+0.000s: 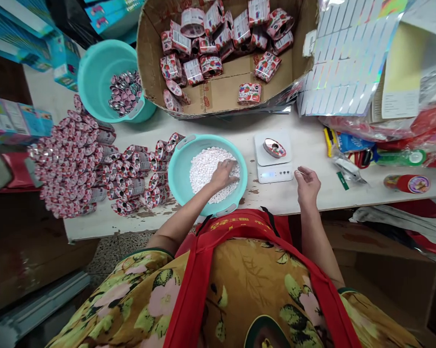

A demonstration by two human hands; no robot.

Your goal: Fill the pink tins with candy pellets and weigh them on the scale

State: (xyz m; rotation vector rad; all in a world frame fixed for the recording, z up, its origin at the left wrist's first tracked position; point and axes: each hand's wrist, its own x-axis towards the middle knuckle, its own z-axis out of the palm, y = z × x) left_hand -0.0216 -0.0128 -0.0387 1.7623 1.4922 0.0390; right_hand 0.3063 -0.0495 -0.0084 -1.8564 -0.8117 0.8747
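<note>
My left hand (pixel 223 175) is in a turquoise basin (pixel 173 176), resting on a heap of small white candies (pixel 205 166). Its fingers are apart and touch the candies; the fingertips partly sink among them. To the right, my right hand (pixel 307 184) hovers by the table edge with loosely bent fingers, thumb apart, nothing seen in it. Just left of that hand stands a white digital scale (pixel 274 174) with a lit display. One oval tin (pixel 274 148) with a strawberry-coloured label lies on the scale's plate, its top showing a dark opening.
Many similar tins (pixel 71 159) are stacked at the left. Behind them a turquoise tub (pixel 94 82) holds small pink and silver caps (pixel 125 92). A cardboard box (pixel 218 94) with labelled tins stands at the back. Sticker sheets (pixel 343 63) and a yellow cutter (pixel 330 142) lie at the right.
</note>
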